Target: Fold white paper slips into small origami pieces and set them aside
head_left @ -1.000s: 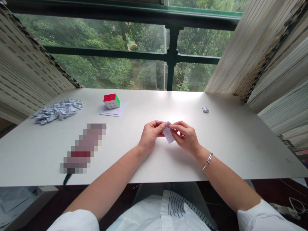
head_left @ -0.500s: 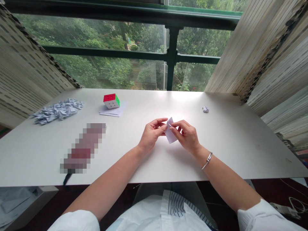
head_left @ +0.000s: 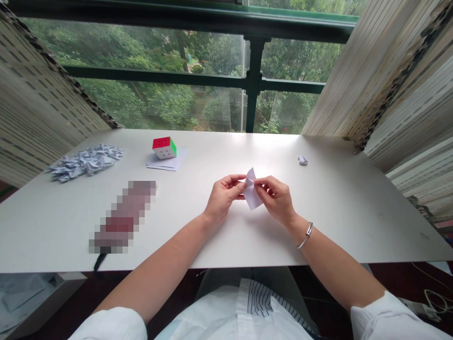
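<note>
White folded paper pieces (head_left: 87,163) lie heaped well to the left of our fingers (head_left: 239,190), on the pale surface (head_left: 336,203). Nearer to them, and closer to our body, rests a long pixelated object (head_left: 122,215) we cannot make out. Beyond it, left of the fingers and farther away, a cube (head_left: 164,148) sits on white sheets (head_left: 168,164). Our left hand (head_left: 219,198) has its fingers nearly closed, pinching the left edge of a small creased paper (head_left: 253,199), held between both hands. Our right hand (head_left: 278,196) grips its right side at the fold, fingertips pressed together, the others curled. Past those fingers, farther right, lies one small crumpled-looking paper piece (head_left: 302,160).
</note>
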`<state>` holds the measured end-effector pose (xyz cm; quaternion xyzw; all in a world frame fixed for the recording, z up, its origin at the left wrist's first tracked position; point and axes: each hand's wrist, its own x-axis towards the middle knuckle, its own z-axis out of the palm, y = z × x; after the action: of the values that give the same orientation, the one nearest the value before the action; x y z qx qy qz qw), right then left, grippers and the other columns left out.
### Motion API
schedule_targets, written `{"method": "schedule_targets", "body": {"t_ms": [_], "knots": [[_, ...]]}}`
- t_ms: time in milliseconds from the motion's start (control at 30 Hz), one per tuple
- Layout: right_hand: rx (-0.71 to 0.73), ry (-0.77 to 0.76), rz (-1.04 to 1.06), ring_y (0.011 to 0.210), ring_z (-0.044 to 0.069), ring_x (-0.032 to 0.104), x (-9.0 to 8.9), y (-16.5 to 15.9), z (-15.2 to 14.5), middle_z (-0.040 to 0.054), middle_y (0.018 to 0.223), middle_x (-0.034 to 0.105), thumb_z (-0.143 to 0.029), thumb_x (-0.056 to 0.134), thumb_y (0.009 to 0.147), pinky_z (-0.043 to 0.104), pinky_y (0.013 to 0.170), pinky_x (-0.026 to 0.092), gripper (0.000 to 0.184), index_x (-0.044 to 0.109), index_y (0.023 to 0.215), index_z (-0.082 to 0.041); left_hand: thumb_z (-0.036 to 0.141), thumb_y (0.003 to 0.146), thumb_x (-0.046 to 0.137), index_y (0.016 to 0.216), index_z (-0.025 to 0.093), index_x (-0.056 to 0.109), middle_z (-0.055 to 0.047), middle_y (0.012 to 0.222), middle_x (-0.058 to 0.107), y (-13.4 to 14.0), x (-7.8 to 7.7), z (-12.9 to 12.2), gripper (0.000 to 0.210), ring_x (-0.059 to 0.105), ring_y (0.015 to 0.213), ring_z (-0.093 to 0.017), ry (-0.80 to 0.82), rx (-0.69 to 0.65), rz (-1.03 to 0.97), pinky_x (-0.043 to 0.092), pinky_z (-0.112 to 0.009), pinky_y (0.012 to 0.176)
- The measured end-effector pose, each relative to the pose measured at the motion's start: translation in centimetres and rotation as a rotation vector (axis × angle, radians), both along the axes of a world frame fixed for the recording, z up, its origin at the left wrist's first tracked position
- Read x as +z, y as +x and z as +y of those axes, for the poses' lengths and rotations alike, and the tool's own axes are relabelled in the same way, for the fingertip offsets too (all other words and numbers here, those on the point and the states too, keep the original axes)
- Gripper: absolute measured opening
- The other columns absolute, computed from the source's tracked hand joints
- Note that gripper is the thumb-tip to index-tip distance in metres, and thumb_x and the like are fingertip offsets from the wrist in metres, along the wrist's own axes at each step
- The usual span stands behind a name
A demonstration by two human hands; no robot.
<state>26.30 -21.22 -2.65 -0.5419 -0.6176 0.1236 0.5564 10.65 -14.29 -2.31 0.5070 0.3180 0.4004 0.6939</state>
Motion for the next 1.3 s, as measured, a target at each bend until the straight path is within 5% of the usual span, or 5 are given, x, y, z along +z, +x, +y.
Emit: {"method": "schedule_targets", "body": {"t_ms": [633, 900, 1067, 1300], "knots": [[-0.040, 0.021, -0.024, 0.061, 0.010, 0.050, -0.48, 0.41, 0.29, -0.0008, 0.083, 0.056, -0.033, 0.065, 0.087, 0.026, 0.058, 0.045, 0.015, 0.062, 0.101, -0.027, 0.037, 0.075, 0.076, 0.103, 0.017, 0.073, -0.010, 0.100, 0.073, -0.21, 0.28, -0.36, 0.034, 0.067, 0.087, -0.021, 0.055, -0.135, 0.001, 0.055, -0.031, 0.069], [-0.080, -0.109, 0.227, 0.063, 0.010, 0.050, -0.50, 0.49, 0.69, -0.0014, 0.092, 0.055, -0.039, 0.078, 0.071, 0.024, 0.054, 0.044, 0.059, 0.046, 0.120, -0.028, 0.036, 0.074, 0.076, 0.095, 0.015, 0.074, -0.007, 0.089, 0.073, -0.04, 0.26, -0.45, 0.030, 0.065, 0.075, -0.017, 0.081, -0.093, 0.023, 0.053, -0.029, 0.067], [0.095, -0.274, 0.382, 0.064, 0.012, 0.053, -0.05, 0.58, 0.78, 0.0000, 0.075, 0.060, -0.046, 0.073, 0.076, 0.024, 0.052, 0.043, 0.032, 0.057, 0.084, -0.020, 0.035, 0.073, 0.076, 0.089, 0.014, 0.070, -0.002, 0.077, 0.069, 0.15, 0.34, -0.29, 0.028, 0.061, 0.065, -0.013, 0.051, -0.047, -0.009, 0.052, -0.026, 0.061], [0.106, -0.189, 0.351, 0.060, 0.011, 0.050, -0.33, 0.22, 0.46, -0.0021, 0.068, 0.056, -0.042, 0.070, 0.080, 0.024, 0.051, 0.042, 0.026, 0.056, 0.078, -0.021, 0.036, 0.072, 0.077, 0.086, 0.015, 0.066, -0.001, 0.076, 0.065, 0.24, 0.07, -0.32, 0.028, 0.059, 0.065, -0.011, 0.076, 0.020, -0.016, 0.050, -0.023, 0.059]]}}
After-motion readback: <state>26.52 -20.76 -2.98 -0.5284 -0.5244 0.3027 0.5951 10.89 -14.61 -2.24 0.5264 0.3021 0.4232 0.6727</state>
